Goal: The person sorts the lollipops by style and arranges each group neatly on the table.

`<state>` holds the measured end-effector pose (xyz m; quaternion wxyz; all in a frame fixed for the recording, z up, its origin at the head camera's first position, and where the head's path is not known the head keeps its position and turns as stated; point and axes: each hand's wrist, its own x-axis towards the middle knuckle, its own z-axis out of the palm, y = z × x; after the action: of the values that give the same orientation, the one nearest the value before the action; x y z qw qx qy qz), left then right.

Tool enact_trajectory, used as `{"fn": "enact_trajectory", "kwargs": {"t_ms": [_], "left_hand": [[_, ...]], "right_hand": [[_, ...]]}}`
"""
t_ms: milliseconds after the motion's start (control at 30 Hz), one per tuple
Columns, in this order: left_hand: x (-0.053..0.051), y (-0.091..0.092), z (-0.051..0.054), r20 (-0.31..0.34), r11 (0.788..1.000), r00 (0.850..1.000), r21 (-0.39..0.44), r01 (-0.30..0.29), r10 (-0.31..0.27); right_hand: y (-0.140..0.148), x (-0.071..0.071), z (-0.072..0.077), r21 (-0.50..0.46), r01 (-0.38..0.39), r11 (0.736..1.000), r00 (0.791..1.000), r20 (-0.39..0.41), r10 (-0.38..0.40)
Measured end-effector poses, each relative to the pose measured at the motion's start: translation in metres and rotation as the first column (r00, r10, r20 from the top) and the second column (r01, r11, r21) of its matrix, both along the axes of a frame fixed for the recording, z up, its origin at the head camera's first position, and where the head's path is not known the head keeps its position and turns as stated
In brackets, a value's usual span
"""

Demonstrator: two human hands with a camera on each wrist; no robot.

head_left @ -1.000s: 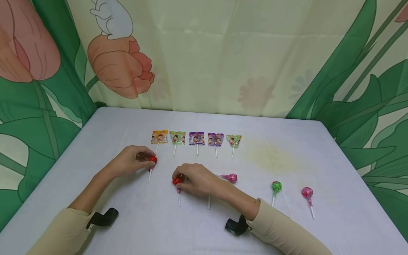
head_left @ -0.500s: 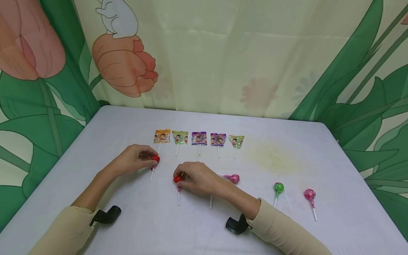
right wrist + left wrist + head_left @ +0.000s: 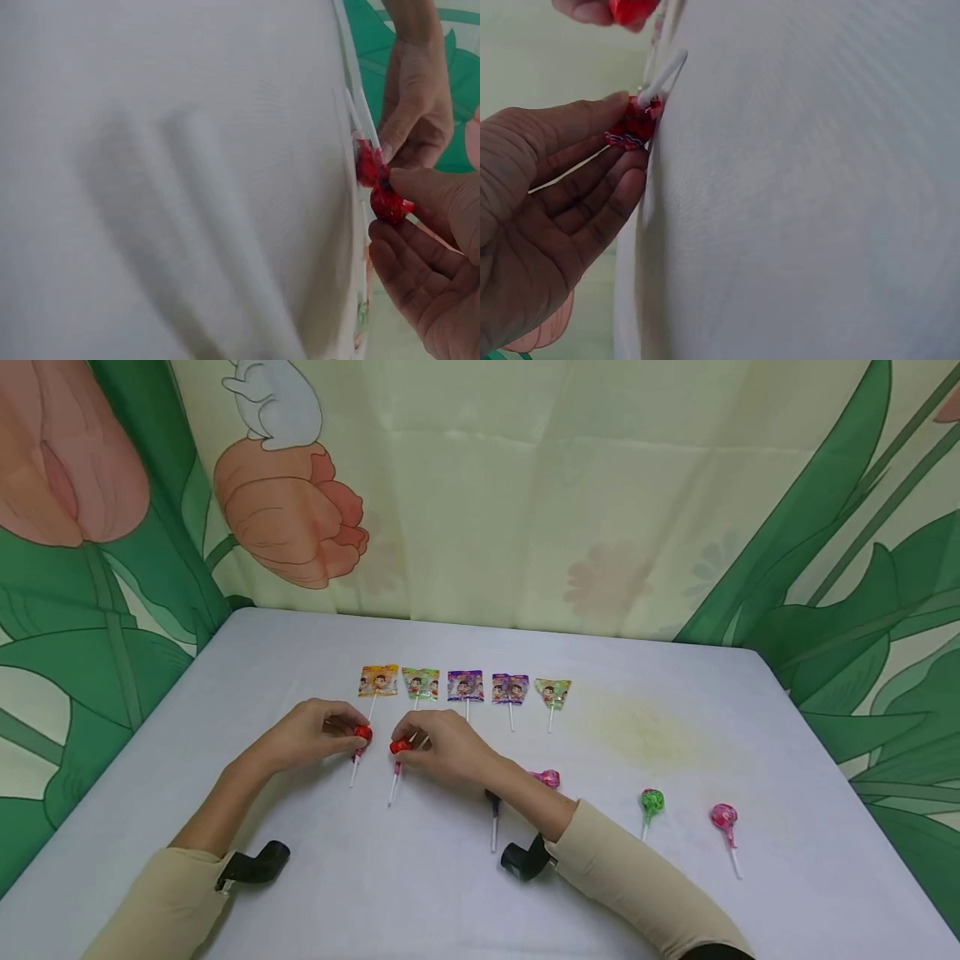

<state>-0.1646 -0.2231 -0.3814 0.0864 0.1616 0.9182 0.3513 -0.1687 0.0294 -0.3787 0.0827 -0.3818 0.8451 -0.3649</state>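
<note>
In the head view my left hand (image 3: 311, 737) pinches the head of a red-wrapped lollipop (image 3: 363, 733) at the left of the white table, its white stick pointing toward me. Just to its right, my right hand (image 3: 446, 745) pinches a second red lollipop (image 3: 400, 746) by its head, stick also toward me. The left wrist view shows thumb and fingers around the first red lollipop (image 3: 635, 124), close to the cloth. Seen from the right wrist, the second red lollipop (image 3: 388, 204) sits between my thumb and fingertips.
Behind the hands lies a row of flat-packed lollipops, from an orange one (image 3: 378, 680) to a green one (image 3: 553, 692). A dark lollipop (image 3: 493, 802) and a pink one (image 3: 550, 778) lie partly under my right forearm. Farther right are a green lollipop (image 3: 652, 802) and another pink one (image 3: 724, 816).
My right hand has carried its red lollipop up and left, bringing it beside the left one. The dark lollipop's head now shows below the forearm. My left hand keeps its place.
</note>
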Motion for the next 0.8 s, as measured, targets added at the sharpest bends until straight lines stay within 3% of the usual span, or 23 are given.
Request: {"fn": "enact_trajectory", "kwargs": {"t_ms": [200,467,800], "left_hand": [[0.001,-0.005,-0.001,0.023,1.000,1.000,-0.001,-0.012,0.012],[-0.006,-0.001,-0.004,0.027,0.997,0.999,0.078,0.016,-0.019],[-0.002,-0.004,-0.002,0.045,0.998,0.999,0.061,-0.013,0.010]], "right_hand": [[-0.017,-0.008,0.001,0.009,-0.002,1.000,1.000,0.007,0.002],[-0.025,-0.015,0.000,0.067,0.044,0.997,0.999,-0.005,-0.044],[-0.030,-0.016,-0.001,0.066,0.029,0.997,1.000,0.007,-0.030]]}}
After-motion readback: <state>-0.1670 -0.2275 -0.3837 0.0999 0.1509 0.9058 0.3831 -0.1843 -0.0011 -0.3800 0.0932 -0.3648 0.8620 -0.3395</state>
